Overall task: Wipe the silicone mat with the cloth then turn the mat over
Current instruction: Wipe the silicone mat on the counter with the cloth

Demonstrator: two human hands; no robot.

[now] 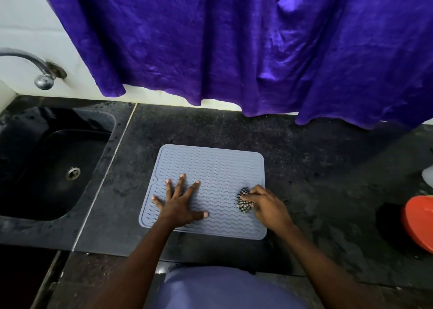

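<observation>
Left hand (pixel 179 205) flat on mat (pixel 215 168); right hand (pixel 267 206) clutches cloth (pixel 244 200)

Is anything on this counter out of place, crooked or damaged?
Nothing stands out. The mat lies flat on the counter, slightly turned, undamaged. The left hand presses it down; the right hand holds the checked cloth on it.

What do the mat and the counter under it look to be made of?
The mat looks like soft matte grey-blue silicone or rubber: moulded wavy ridges, raised rim, rounded corners. The counter looks like dark speckled polished stone, perhaps granite, with a pale joint line near the sink.
</observation>
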